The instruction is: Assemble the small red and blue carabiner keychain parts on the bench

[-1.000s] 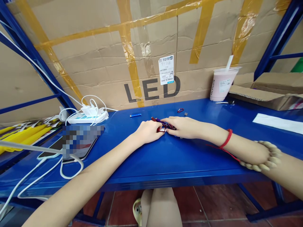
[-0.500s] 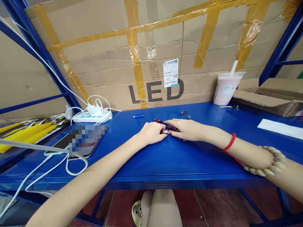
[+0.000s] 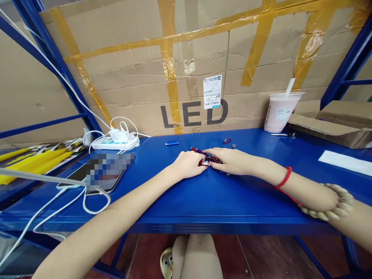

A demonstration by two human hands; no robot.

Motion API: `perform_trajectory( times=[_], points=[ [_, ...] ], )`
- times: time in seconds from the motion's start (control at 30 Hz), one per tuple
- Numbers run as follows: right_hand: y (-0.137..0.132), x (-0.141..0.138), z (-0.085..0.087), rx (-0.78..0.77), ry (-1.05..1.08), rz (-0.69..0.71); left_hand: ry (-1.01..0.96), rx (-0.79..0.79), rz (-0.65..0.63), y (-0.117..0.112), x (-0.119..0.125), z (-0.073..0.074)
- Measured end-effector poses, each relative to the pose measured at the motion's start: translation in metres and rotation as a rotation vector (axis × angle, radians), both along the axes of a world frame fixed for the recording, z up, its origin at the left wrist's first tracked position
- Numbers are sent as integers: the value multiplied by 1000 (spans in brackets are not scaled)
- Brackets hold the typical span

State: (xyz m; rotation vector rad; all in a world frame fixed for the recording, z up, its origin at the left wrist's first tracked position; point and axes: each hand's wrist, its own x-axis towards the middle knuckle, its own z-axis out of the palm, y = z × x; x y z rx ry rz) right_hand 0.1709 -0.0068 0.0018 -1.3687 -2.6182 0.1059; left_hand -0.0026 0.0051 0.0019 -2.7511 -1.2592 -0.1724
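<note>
Head view, one item. Mount: worn on the person's head. Facing: forward and down over the blue table (image 3: 180,205), with the upright cardboard (image 3: 130,89) behind it at 12 o'clock. Range: close; arms (image 3: 122,209) enter at 8 and 4 o'clock, left hand (image 3: 189,164) and right hand (image 3: 232,161) near centre. Lower edge: wearer's legs (image 3: 200,255) and floor (image 3: 261,252), 6 o'clock. Flanks: blue posts (image 3: 345,71), 10 and 2 o'clock. Field: wide, power strip (image 3: 101,146) at 9 o'clock to carton (image 3: 337,133) at 3.
</note>
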Motion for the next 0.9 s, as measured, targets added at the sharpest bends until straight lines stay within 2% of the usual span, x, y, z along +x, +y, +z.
perform_trajectory(
  times=[0.4, 0.9],
  points=[
    [-1, 0, 1, -17, -6, -2, -3, -10, 11, 1, 0, 0],
    [-1, 0, -1, 40, 25, 17, 0, 1, 3, 1, 0, -1]
  ],
)
